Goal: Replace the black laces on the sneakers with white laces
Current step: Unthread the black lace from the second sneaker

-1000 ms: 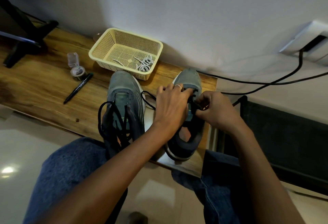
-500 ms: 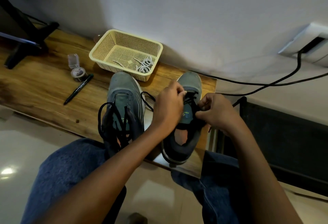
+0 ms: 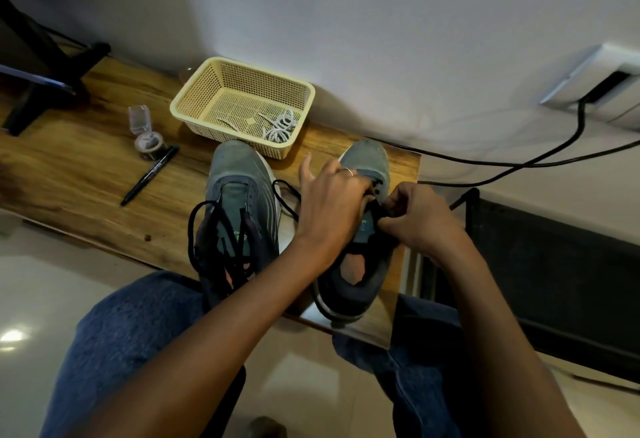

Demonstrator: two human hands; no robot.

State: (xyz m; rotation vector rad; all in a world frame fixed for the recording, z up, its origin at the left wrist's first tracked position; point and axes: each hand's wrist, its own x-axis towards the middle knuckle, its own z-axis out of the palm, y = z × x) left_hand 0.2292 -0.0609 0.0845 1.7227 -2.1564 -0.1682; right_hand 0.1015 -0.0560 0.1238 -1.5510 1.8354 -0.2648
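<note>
The left hand (image 3: 332,209) is now further forward on the right grey fabric sneaker (image 3: 360,229) than half a second ago. Its fingers (image 3: 360,184) reach down to the eyelets near the toe, while the index finger points up and away, free of the shoe. It seems to pinch the black lace (image 3: 287,200) there, but the tips are hidden, so I cannot tell this for sure. The right hand (image 3: 420,221) stays at nearly the same place on the tongue; its fingers are curled and they pinch a dark piece of the lace, or the edge of the tongue, I cannot separate them. A free loop of the black lace hangs out to the left of the hand, between the two shoes.

My judgement is that the unlacing of this sneaker has moved down to the lowest eyelets, so the black lace is nearly out here.

The left grey sneaker (image 3: 239,205) stands just beside it on the wooden table (image 3: 86,177), with its black lace loosened but still threaded in. The white laces (image 3: 280,125) lie coiled in the cream plastic mesh basket (image 3: 194,101) behind the shoes, not touched. Left of the basket lie a black marker pen (image 3: 149,176) and a small clear box (image 3: 143,132).
</note>
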